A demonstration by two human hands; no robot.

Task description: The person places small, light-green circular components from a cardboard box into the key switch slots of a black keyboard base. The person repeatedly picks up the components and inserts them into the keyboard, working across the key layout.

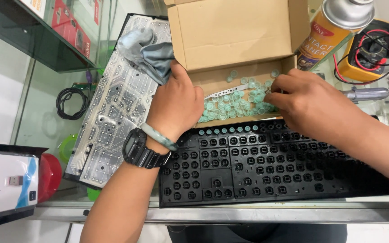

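Your right hand reaches into the cardboard box, fingers pinched among the small green rubber domes; whether one is actually caught in that grip you cannot tell from here. Your left hand rests curled on the box's front edge, holding nothing, just steadying it. Pick one dome at a time, cup side down, and keep the box pressed against the black keyboard frame just below it, where a row of domes already sits along the top edge. The bench is glass. A clear circuit sheet with a grey cloth lies to the left, and a spray can and a yellow meter stand to the right.
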